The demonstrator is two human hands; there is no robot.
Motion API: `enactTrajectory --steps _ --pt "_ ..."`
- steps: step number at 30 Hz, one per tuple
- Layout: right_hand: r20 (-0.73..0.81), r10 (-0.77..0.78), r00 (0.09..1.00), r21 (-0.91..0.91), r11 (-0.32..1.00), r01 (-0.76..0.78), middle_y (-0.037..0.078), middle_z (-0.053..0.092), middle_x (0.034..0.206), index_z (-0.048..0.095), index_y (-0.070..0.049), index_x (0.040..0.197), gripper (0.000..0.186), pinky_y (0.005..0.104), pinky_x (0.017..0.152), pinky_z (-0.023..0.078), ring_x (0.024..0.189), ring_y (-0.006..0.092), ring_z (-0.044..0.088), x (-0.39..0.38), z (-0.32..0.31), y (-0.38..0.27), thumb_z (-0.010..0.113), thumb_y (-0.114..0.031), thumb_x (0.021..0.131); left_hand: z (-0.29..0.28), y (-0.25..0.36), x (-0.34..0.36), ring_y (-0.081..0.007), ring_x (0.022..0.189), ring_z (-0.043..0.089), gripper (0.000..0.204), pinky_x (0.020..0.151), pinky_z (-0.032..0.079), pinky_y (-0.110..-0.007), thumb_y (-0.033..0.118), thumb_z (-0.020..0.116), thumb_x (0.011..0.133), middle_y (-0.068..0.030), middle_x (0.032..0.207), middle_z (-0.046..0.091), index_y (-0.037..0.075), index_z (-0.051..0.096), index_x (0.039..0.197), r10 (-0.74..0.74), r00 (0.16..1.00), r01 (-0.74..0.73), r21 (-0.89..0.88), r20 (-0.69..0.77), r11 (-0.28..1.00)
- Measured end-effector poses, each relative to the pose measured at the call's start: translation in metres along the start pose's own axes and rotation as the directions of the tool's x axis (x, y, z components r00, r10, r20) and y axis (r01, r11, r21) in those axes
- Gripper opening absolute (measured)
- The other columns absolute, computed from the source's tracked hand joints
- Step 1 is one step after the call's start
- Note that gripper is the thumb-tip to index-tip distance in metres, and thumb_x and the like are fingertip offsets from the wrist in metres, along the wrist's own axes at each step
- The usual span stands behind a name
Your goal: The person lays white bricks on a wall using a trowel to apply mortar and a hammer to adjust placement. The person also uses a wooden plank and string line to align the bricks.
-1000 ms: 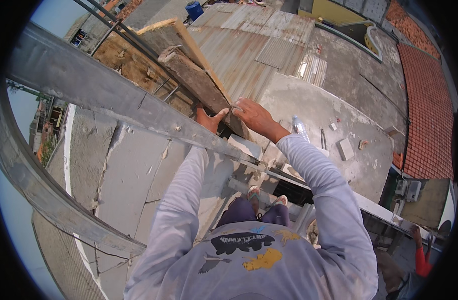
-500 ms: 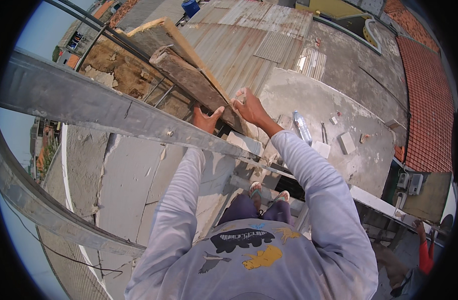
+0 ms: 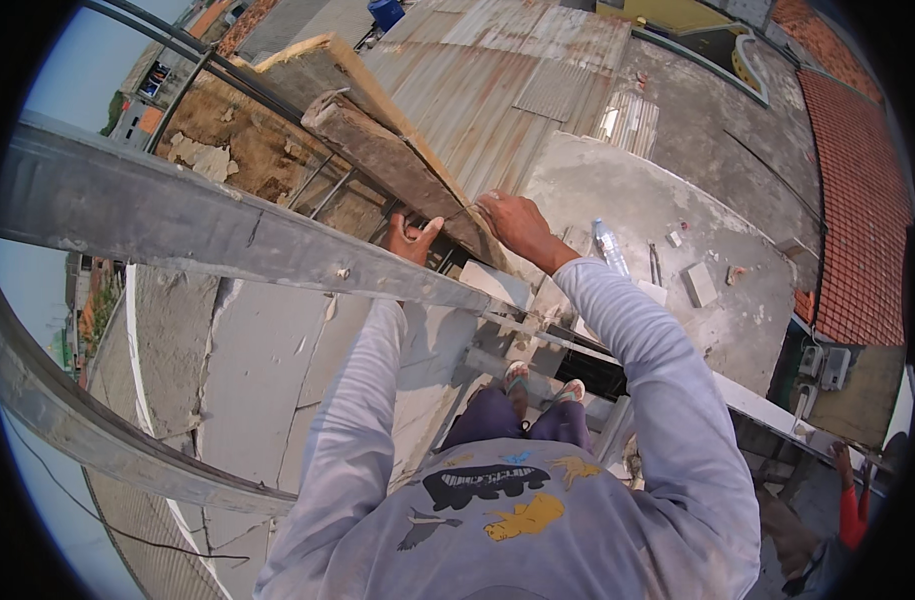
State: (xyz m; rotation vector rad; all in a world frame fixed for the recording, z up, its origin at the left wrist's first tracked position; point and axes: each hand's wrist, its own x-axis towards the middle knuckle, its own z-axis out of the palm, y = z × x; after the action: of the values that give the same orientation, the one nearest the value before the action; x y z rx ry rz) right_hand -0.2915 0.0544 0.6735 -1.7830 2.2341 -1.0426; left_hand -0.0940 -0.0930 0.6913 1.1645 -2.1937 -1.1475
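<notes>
A rough brown wooden plank (image 3: 387,160) slants down toward me, beside a larger board with a pale edge (image 3: 402,110). At its lower end, my left hand (image 3: 411,240) is on the near side, by thin steel bars (image 3: 329,185). Its fingers are curled with the thumb up; what they hold is hidden. On the far side my right hand (image 3: 522,228) is closed at the board's edge, back upward, its fingertips pinched on something too small to make out.
A grey metal beam (image 3: 227,215) crosses before my left forearm. On the concrete slab at right lie a plastic bottle (image 3: 609,250) and a white block (image 3: 698,285). My sandalled feet (image 3: 517,375) stand on a narrow ledge. Another person's red sleeve (image 3: 852,515) shows lower right.
My right hand has turned its back upward and closed in on the board's edge, its raised fingers now bent down. The left hand's fingers have curled more, in the same place.
</notes>
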Motion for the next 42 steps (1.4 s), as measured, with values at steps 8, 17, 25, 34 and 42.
enactTrajectory --steps 8,17,25,34,42 --pt "0.499 0.530 0.685 0.746 0.139 -0.651 0.008 0.058 0.066 0.064 -0.002 0.102 0.024 0.0406 0.058 0.049 0.059 0.0256 0.061 0.006 0.029 -0.024 0.054 -0.023 0.107 0.006 0.017 -0.009 -0.0189 0.072 0.061 0.068 0.074 0.052 -0.035 0.041 0.085 0.088 -0.0079 0.091 0.068 0.002 0.056 0.135 0.059 0.996 -0.059 0.003 -0.060 0.998" --pt "0.368 0.360 0.858 0.602 0.611 -0.514 0.010 0.060 0.069 0.060 -0.002 0.096 0.024 0.0397 0.054 0.049 0.060 0.0262 0.062 0.010 0.010 -0.039 0.053 -0.022 0.108 0.006 0.022 -0.012 -0.0189 0.069 0.059 0.064 0.069 0.048 -0.038 0.039 0.086 0.087 -0.0067 0.075 0.061 0.002 0.056 0.130 0.048 0.994 -0.052 -0.037 -0.097 0.998" --pt "0.043 -0.014 0.999 -0.047 0.999 0.016 0.026 0.071 0.086 0.064 -0.002 0.099 0.023 0.0539 0.071 0.055 0.083 0.0430 0.072 0.007 -0.016 -0.016 0.056 -0.023 0.103 0.003 0.018 -0.012 -0.0186 0.071 0.060 0.065 0.073 0.050 -0.037 0.034 0.085 0.088 -0.0072 0.086 0.067 0.004 0.055 0.137 0.044 0.996 -0.045 -0.007 -0.079 0.999" --pt "0.723 0.216 0.656 0.683 -0.366 -0.633 -0.004 0.041 0.065 0.056 -0.005 0.099 0.025 0.0306 0.047 0.036 0.052 0.0098 0.040 -0.008 0.023 -0.014 0.051 -0.028 0.110 0.009 0.014 -0.006 -0.0142 0.076 0.059 0.060 0.072 0.051 -0.033 0.026 0.085 0.089 -0.0064 0.100 0.070 0.005 0.056 0.138 0.086 0.993 -0.088 -0.021 -0.076 0.996" --pt "0.617 0.174 0.768 0.724 -0.508 -0.467 -0.005 0.041 0.066 0.058 -0.005 0.100 0.024 0.0294 0.052 0.040 0.055 0.0087 0.042 -0.009 0.019 -0.026 0.051 -0.025 0.111 0.011 0.001 -0.003 -0.0113 0.079 0.058 0.055 0.072 0.050 -0.030 0.019 0.086 0.089 -0.0049 0.101 0.070 0.004 0.057 0.133 0.130 0.989 -0.139 -0.129 -0.077 0.982"
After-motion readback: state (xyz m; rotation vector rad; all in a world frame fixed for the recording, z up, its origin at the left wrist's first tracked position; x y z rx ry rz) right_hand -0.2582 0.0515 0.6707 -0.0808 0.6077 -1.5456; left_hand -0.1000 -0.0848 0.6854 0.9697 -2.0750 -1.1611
